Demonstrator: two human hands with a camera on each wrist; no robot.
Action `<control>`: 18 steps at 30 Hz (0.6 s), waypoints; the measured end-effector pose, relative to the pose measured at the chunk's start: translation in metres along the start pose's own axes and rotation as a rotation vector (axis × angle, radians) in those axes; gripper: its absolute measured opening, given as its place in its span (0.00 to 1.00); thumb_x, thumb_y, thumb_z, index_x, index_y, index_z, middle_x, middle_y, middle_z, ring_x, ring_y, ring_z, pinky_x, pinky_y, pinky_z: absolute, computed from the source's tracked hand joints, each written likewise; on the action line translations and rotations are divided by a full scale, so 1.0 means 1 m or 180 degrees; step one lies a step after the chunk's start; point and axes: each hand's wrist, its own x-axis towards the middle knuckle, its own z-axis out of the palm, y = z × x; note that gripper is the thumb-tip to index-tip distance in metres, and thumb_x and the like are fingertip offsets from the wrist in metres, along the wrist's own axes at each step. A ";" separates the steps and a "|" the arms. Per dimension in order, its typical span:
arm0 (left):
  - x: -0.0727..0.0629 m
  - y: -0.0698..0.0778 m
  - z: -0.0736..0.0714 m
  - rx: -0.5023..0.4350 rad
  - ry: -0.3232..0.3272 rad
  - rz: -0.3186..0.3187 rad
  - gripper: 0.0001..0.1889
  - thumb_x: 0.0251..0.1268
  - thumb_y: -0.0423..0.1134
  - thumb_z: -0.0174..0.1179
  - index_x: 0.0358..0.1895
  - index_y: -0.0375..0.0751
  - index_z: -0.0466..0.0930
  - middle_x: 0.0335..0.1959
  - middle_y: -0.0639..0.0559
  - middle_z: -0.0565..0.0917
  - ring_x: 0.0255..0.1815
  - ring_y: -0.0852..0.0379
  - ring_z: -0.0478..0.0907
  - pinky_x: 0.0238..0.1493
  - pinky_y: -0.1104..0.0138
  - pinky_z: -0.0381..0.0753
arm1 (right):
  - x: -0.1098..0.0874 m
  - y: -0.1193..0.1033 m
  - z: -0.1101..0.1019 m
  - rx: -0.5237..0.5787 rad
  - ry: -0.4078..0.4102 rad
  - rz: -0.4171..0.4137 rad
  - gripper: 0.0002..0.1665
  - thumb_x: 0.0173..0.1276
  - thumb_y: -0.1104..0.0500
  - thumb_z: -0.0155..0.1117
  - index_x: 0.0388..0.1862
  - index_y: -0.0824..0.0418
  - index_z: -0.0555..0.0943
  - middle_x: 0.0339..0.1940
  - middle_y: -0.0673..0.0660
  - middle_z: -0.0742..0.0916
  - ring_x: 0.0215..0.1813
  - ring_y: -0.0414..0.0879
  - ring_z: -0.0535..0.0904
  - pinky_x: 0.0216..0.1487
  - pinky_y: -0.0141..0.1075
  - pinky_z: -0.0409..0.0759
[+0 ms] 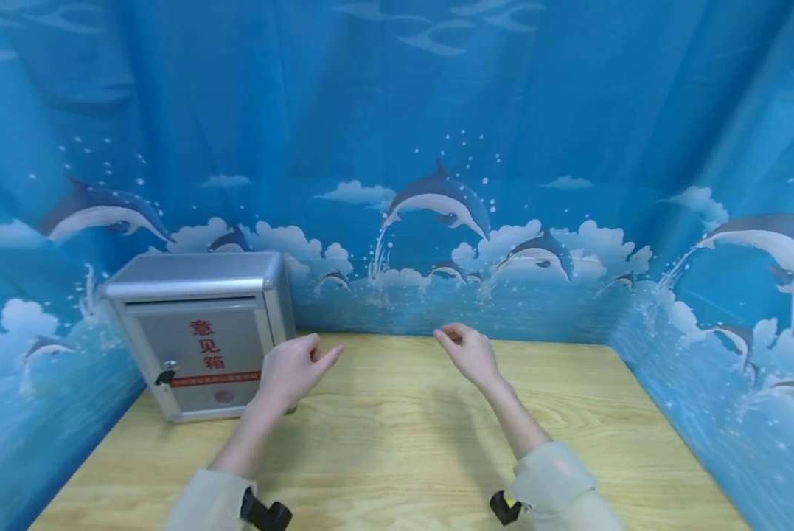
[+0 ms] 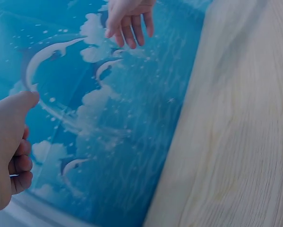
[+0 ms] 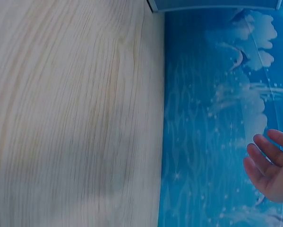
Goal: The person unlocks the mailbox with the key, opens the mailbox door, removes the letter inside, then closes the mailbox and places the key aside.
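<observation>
My left hand (image 1: 293, 371), fingers loosely curled and thumb out, holds nothing near the silver box (image 1: 167, 335) standing at the left of the wooden table (image 1: 397, 442); my right hand (image 1: 471, 358), fingers relaxed, grips nothing either. Red characters (image 1: 204, 345) on the box's front read 意见箱; smaller print on the red band (image 1: 214, 380) below is illegible.

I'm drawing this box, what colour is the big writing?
Red; the big writing on the box shows best in the head view.
</observation>
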 end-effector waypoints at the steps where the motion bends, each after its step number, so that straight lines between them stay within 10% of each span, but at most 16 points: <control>1: -0.002 -0.003 -0.004 -0.0010 0.0012 -0.0024 0.24 0.60 0.53 0.60 0.14 0.47 0.63 0.09 0.57 0.62 0.11 0.61 0.56 0.15 0.69 0.55 | 0.001 -0.003 0.003 0.0055 -0.0010 -0.0005 0.23 0.69 0.48 0.55 0.52 0.64 0.79 0.44 0.57 0.84 0.46 0.50 0.80 0.45 0.44 0.77; 18: -0.040 -0.076 -0.071 0.0186 0.0257 -0.0689 0.21 0.63 0.54 0.55 0.20 0.43 0.69 0.12 0.54 0.66 0.14 0.57 0.62 0.17 0.66 0.57 | 0.011 -0.049 0.044 0.0656 -0.0413 -0.0236 0.27 0.67 0.47 0.58 0.59 0.61 0.74 0.51 0.57 0.81 0.52 0.49 0.76 0.51 0.45 0.74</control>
